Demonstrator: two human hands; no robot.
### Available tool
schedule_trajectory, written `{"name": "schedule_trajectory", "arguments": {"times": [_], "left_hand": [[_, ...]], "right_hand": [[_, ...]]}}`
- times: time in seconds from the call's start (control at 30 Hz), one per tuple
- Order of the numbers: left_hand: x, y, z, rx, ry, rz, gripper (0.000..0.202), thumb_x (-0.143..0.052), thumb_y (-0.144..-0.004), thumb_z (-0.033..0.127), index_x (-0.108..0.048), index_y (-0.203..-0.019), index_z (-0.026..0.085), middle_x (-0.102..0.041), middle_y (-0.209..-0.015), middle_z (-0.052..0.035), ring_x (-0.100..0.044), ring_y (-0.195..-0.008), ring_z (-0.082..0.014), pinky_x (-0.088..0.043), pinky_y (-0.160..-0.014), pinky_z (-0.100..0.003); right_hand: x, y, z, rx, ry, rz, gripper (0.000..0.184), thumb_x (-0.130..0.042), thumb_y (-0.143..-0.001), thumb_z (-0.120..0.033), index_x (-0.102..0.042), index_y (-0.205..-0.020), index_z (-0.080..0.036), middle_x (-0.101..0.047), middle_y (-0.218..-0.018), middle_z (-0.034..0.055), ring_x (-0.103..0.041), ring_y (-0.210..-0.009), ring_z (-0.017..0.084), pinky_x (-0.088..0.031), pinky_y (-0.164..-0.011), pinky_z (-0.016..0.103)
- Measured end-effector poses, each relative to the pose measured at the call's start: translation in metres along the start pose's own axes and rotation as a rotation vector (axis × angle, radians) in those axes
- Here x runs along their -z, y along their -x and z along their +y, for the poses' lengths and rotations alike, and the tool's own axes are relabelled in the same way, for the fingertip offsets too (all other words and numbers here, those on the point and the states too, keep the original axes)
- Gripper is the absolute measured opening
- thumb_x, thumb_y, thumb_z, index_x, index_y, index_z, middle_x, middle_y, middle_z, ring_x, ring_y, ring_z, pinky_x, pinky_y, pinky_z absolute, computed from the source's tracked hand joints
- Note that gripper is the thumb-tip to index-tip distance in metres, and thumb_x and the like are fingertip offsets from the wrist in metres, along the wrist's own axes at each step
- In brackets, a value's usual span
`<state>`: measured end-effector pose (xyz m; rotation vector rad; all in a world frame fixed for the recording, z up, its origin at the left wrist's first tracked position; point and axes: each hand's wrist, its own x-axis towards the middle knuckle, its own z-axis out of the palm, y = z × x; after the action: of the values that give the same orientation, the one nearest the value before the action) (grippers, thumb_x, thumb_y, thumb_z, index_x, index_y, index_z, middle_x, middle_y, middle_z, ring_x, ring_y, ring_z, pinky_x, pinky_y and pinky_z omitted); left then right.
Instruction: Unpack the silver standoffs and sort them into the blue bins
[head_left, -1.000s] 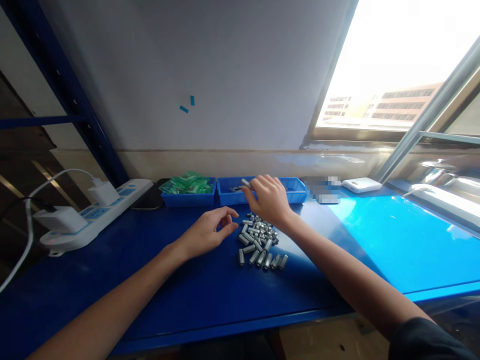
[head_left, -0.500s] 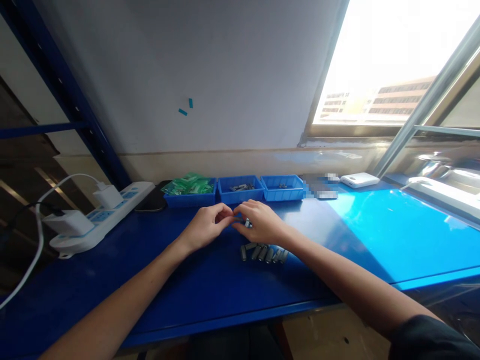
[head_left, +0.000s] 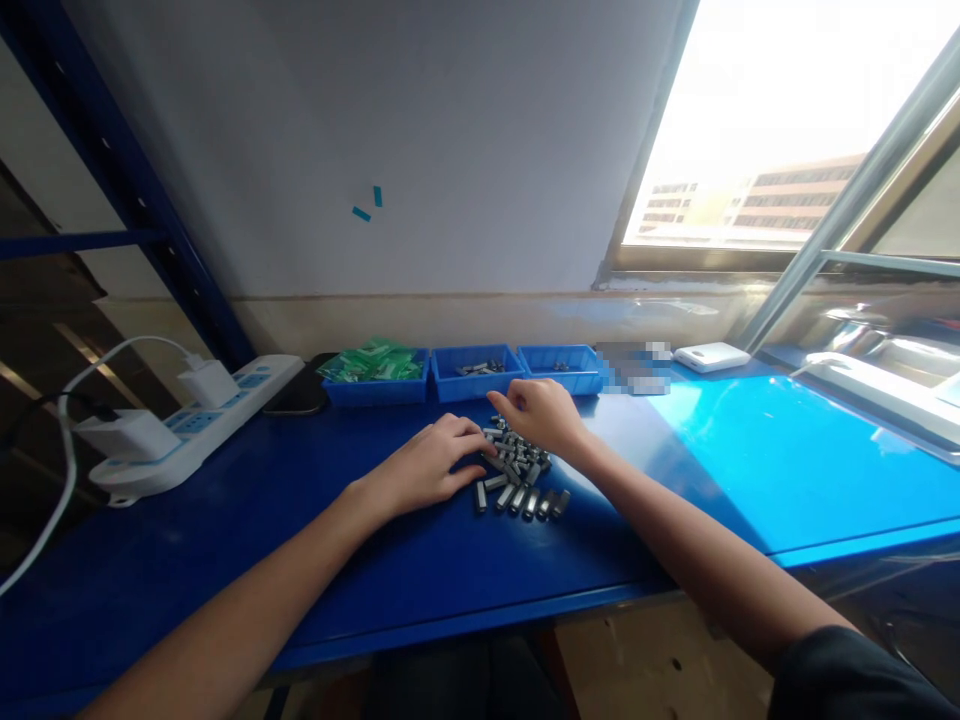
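Observation:
A pile of small silvery metal pieces point(head_left: 517, 450) lies on the blue table, with a loose row of short cylinder-like metal pieces point(head_left: 529, 502) along its near side. My left hand point(head_left: 435, 462) rests at the pile's left edge, thumb and fingers apart, fingertips touching the pieces. Over the far right of the pile is my right hand point(head_left: 551, 412), its fingers curled in; whatever they hold is hidden. Just behind stand the middle blue bin point(head_left: 450, 388) and the right blue bin point(head_left: 551, 383), each with small metal parts inside.
Green packets point(head_left: 375, 360) fill the left blue bin point(head_left: 375, 392). A dark phone-like slab point(head_left: 300, 388) lies beside a white power strip point(head_left: 217, 420) with plugged-in chargers. On the right are a white box-shaped device point(head_left: 711, 357) and another white strip point(head_left: 885, 400). The table's front edge point(head_left: 450, 625) runs nearest me.
My hands, close together before, have parted. The left has lowered onto the pile; the right has moved up and right with curled fingers. More of the metal pile now shows.

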<state>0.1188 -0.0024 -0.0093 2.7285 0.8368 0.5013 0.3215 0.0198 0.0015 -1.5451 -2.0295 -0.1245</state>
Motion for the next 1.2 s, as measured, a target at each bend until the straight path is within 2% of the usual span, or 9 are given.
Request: {"name": "schedule_trajectory", "arguments": {"times": [0.2,0.33,0.53,0.63,0.73,0.83,1.03,1.1,1.2], "left_hand": [[0.004,-0.001,-0.001,0.07,-0.005,0.003,0.013,-0.058,-0.087,0.03,-0.063,-0.091,0.019,-0.064,-0.096,-0.0066,-0.056,-0.095,-0.0232,-0.045,-0.084,-0.035],[0.006,-0.001,-0.014,0.273,0.218,0.171,0.019,-0.055,-0.087,0.037,-0.059,-0.088,0.018,-0.065,-0.087,-0.0043,-0.06,-0.082,-0.0194,-0.046,-0.075,-0.031],[0.011,0.0,-0.02,0.38,0.599,0.289,0.03,-0.062,-0.08,0.044,-0.049,-0.091,0.019,-0.063,-0.077,0.0003,-0.061,-0.077,-0.0165,-0.045,-0.069,-0.027],[0.011,-0.003,-0.016,0.393,0.657,0.334,0.034,-0.056,-0.084,0.049,-0.049,-0.098,0.019,-0.066,-0.081,-0.002,-0.063,-0.083,-0.0185,-0.045,-0.071,-0.028],[0.004,-0.005,-0.011,0.434,0.456,0.348,0.036,-0.053,-0.085,0.052,-0.053,-0.101,0.019,-0.067,-0.084,-0.0036,-0.063,-0.083,-0.0203,-0.045,-0.072,-0.031],[-0.008,-0.008,-0.006,0.393,0.102,0.274,0.033,-0.059,-0.081,0.051,-0.062,-0.095,0.021,-0.067,-0.088,-0.0042,-0.061,-0.087,-0.0232,-0.044,-0.075,-0.035],[-0.018,-0.01,-0.005,0.309,-0.178,0.189,0.019,-0.057,-0.082,0.038,-0.065,-0.083,0.021,-0.067,-0.09,-0.005,-0.059,-0.09,-0.0247,-0.044,-0.077,-0.037],[-0.013,-0.008,-0.01,0.327,-0.12,0.228,0.017,-0.055,-0.083,0.035,-0.064,-0.082,0.02,-0.067,-0.086,-0.0049,-0.059,-0.087,-0.0234,-0.044,-0.076,-0.035],[-0.002,-0.004,-0.016,0.331,0.044,0.303,0.02,-0.054,-0.084,0.035,-0.065,-0.081,0.018,-0.067,-0.085,-0.0047,-0.059,-0.084,-0.021,-0.045,-0.074,-0.032]], "right_hand": [[0.005,0.008,-0.01,0.216,-0.191,-0.152,0.027,-0.057,-0.088,-0.037,-0.06,-0.07,-0.018,-0.059,-0.064,-0.0011,-0.049,-0.059,0.01,-0.027,-0.056,0.023],[0.009,0.011,-0.012,0.417,-0.238,-0.251,0.021,-0.063,-0.085,-0.038,-0.066,-0.091,-0.018,-0.062,-0.075,0.0006,-0.054,-0.069,0.012,-0.033,-0.061,0.022],[0.009,0.014,-0.021,0.509,-0.086,-0.14,0.022,-0.05,-0.094,-0.034,-0.063,-0.09,-0.017,-0.066,-0.079,0.0039,-0.059,-0.074,0.016,-0.036,-0.069,0.026],[0.011,0.001,-0.019,0.429,-0.002,-0.041,0.026,-0.045,-0.097,-0.037,-0.061,-0.094,-0.016,-0.068,-0.08,0.0049,-0.062,-0.075,0.017,-0.036,-0.07,0.027],[0.012,-0.02,-0.012,0.186,0.073,0.105,0.031,-0.044,-0.097,-0.042,-0.059,-0.105,-0.015,-0.069,-0.085,0.0067,-0.064,-0.081,0.02,-0.037,-0.07,0.028],[0.009,-0.028,-0.005,0.056,0.098,0.081,0.04,-0.049,-0.094,-0.049,-0.057,-0.113,-0.014,-0.07,-0.085,0.0072,-0.064,-0.082,0.022,-0.037,-0.068,0.028],[0.007,-0.003,-0.001,0.357,-0.082,-0.3,0.019,-0.056,-0.09,-0.032,-0.063,-0.104,-0.02,-0.066,-0.09,0.0033,-0.061,-0.083,0.017,-0.038,-0.069,0.025],[0.005,0.004,-0.002,0.449,-0.108,-0.334,0.022,-0.06,-0.087,-0.028,-0.063,-0.108,-0.02,-0.065,-0.096,0.0048,-0.059,-0.091,0.018,-0.039,-0.073,0.026],[0.002,0.007,-0.005,0.51,-0.09,-0.263,0.021,-0.057,-0.09,-0.03,-0.063,-0.106,-0.018,-0.062,-0.097,0.0067,-0.056,-0.094,0.019,-0.039,-0.076,0.027]]}}
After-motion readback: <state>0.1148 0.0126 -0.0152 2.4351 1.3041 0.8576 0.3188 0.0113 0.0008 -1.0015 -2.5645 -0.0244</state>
